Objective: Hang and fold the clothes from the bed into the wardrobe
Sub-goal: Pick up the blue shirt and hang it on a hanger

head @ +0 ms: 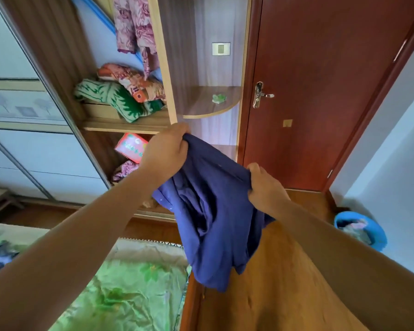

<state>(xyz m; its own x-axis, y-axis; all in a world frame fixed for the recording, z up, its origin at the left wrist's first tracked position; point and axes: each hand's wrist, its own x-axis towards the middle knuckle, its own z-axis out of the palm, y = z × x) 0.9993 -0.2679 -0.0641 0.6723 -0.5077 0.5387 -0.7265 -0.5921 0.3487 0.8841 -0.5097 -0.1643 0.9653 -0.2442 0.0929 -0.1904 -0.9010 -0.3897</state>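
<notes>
A navy blue garment (215, 218) hangs in the air in front of me, held by its top edge. My left hand (164, 154) grips its upper left corner and my right hand (264, 185) grips its upper right corner. The cloth droops in folds over the wooden floor, just past the bed's corner. The wardrobe (163, 68) stands open behind it, with a pink patterned garment (134, 27) hanging inside and folded blankets (122, 91) on a shelf. The bed (134, 287) with a green floral sheet lies at the lower left.
More clothes (0, 256) lie blurred at the bed's left edge. A shut red-brown door (320, 91) stands right of the wardrobe. A blue basin (361, 230) with cloth sits on the floor by the right wall. A red box (130, 146) rests on a lower shelf.
</notes>
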